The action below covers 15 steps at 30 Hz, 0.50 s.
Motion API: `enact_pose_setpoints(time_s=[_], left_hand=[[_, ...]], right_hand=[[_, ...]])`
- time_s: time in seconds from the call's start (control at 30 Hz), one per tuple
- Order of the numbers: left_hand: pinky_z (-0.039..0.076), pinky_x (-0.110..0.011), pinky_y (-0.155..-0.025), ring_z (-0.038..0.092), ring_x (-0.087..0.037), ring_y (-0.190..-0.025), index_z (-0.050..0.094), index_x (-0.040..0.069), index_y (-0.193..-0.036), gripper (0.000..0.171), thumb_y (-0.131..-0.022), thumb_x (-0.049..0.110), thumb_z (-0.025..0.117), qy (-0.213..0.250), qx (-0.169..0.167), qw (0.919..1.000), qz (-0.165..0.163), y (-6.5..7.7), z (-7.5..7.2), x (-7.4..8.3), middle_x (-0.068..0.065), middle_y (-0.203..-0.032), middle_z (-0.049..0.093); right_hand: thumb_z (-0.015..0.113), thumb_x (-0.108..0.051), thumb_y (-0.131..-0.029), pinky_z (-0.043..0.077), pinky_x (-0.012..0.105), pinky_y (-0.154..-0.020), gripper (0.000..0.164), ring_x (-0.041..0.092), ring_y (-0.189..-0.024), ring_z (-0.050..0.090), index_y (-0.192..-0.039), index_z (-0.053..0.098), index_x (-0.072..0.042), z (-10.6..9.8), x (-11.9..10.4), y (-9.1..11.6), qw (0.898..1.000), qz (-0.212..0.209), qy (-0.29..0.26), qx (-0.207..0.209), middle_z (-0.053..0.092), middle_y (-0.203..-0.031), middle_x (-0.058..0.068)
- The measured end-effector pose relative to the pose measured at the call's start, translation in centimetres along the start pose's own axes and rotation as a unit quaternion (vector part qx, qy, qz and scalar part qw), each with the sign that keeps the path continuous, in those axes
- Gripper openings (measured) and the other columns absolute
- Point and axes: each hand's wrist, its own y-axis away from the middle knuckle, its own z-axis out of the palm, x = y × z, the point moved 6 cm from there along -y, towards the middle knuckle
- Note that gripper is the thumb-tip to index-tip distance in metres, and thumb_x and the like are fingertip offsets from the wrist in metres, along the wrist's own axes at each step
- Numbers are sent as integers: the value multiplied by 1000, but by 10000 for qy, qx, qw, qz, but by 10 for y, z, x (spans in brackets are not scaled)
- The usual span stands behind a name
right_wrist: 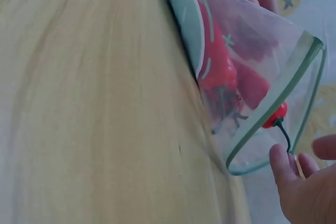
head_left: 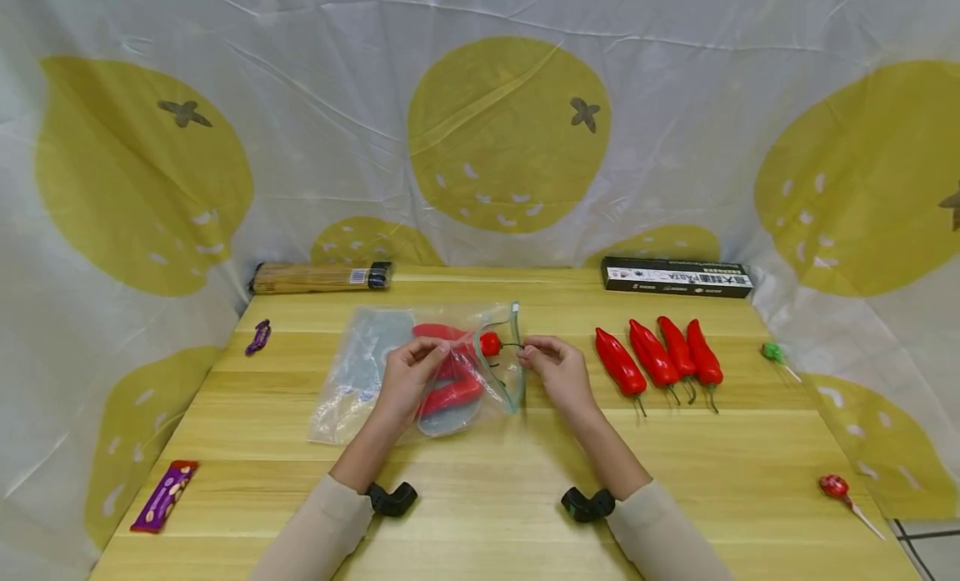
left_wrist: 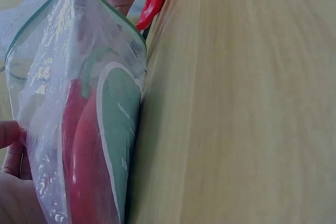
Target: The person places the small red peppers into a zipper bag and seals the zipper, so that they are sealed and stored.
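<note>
A clear zip bag [head_left: 341, 398] with a green-edged mouth [head_left: 515, 381] lies on its side on the table, its mouth spread apart toward the right. Several red chili peppers [left_wrist: 84, 166] are inside it. My left hand [head_left: 414, 368] pinches the bag's upper layer near the mouth, thumb against fingers. At the opening, another red pepper [right_wrist: 278, 113] has its body within the bag and its dark stem pointing out. The fingertips of my right hand [head_left: 555, 368] hold the end of that stem, just outside the rim.
Several red peppers [head_left: 652, 356] lie to the right of the bag. Farther back are a black pasta box [head_left: 675, 278] and a bundle of sticks [head_left: 315, 278]. Wrapped sweets [head_left: 258, 337], a purple bar [head_left: 165, 496] and lollipops [head_left: 834, 486] lie near the table's sides.
</note>
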Motion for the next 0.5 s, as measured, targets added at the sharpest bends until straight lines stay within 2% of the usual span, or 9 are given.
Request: enact_pose_setpoints(time_s=[0.2, 0.37, 0.5], left_hand=[[55, -21, -76, 63, -11, -86, 67, 1, -100, 28, -88, 26, 73, -72, -24, 10000, 39, -1, -1, 0, 3, -89, 70], [55, -20, -76, 63, -11, -87, 68, 2, -101, 27, -88, 25, 73, -111, 69, 9999, -41, 0, -1, 1, 2, -90, 70], [56, -20, -80, 64, -11, -89, 68, 1, -102, 27, -88, 23, 73, -30, 63, 10000, -2, 0, 0, 3, 1, -93, 70]], right_hand=[[43, -26, -105, 47, 40, -103, 47, 42, -127, 52, -135, 41, 11, 7, -6, 6, 9943, 114, -967, -432, 50, -137, 30], [31, -42, -106, 42, 45, -107, 61, 45, -133, 45, -144, 29, 6, 22, -17, 14, 9899, -42, -1030, -974, 42, -143, 33], [25, -49, -105, 37, 49, -110, 63, 43, -133, 45, -147, 26, -2, 34, -18, 16, 9880, -169, -840, -1288, 40, -144, 32]])
